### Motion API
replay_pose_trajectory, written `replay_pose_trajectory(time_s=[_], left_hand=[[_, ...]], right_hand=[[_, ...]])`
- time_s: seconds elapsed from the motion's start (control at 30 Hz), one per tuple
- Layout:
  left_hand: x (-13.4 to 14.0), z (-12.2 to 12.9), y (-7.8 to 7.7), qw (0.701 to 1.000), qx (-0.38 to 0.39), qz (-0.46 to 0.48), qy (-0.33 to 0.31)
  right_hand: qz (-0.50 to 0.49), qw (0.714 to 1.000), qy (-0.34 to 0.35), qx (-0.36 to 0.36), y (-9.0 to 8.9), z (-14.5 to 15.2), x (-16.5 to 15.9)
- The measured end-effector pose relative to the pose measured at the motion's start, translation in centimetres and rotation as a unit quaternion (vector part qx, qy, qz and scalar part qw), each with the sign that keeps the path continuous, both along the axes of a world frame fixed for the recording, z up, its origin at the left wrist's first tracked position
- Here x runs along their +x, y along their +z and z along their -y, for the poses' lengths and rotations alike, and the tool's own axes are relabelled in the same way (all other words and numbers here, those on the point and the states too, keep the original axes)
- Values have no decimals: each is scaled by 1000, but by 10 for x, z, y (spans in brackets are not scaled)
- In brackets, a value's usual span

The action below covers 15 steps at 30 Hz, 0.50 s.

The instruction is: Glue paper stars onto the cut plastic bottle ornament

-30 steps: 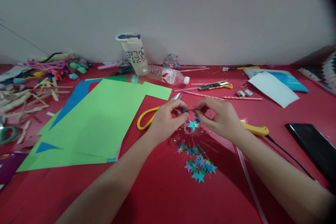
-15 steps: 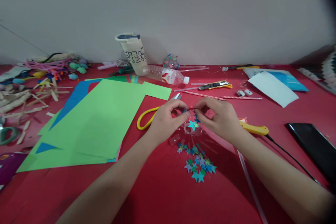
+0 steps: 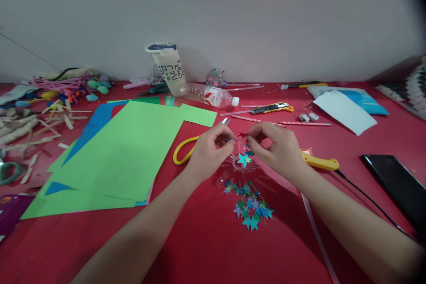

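Observation:
My right hand (image 3: 279, 146) pinches a small red star (image 3: 242, 134) between thumb and fingertips. My left hand (image 3: 213, 146) is closed close to its left, thumb against fingers; whether anything sits in that pinch I cannot make out. Below both hands lies a clear plastic piece cut into strips (image 3: 239, 164), partly hidden, with a turquoise star (image 3: 244, 159) on it. Nearer to me is a loose pile of blue, green and purple stars (image 3: 253, 208). Yellow-handled scissors (image 3: 181, 151) lie partly under my left hand.
Green paper sheets (image 3: 126, 151) lie on the left. Behind are a clear bottle (image 3: 213, 96), a leaning cup (image 3: 168, 69) and a box cutter (image 3: 271, 108). At right, a yellow-handled corded tool (image 3: 321, 162) and a phone (image 3: 392, 191) rest on the red table (image 3: 199, 248).
My left fingertips have drawn slightly away from the red star, leaving a small gap. The star now shows more clearly at my right fingertips.

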<state>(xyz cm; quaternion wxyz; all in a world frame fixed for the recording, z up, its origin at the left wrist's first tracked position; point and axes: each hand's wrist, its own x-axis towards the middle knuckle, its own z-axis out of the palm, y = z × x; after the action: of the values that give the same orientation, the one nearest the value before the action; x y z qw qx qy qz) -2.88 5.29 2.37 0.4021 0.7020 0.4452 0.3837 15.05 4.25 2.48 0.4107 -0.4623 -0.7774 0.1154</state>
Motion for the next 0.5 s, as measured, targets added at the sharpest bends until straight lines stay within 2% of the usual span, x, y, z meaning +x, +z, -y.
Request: replay_pose_trajectory(time_s=[0.17, 0.3, 0.5], left_hand=[[0, 0, -1, 999, 26, -1, 19], [-2, -1, -1, 999, 34, 14, 3], [-2, 0, 3, 998, 44, -36, 4]], right_hand=[[-4, 1000, -8, -3, 0, 0, 0], [-7, 1000, -18, -1, 0, 1, 0], [-15, 1000, -23, -2, 0, -1, -1]])
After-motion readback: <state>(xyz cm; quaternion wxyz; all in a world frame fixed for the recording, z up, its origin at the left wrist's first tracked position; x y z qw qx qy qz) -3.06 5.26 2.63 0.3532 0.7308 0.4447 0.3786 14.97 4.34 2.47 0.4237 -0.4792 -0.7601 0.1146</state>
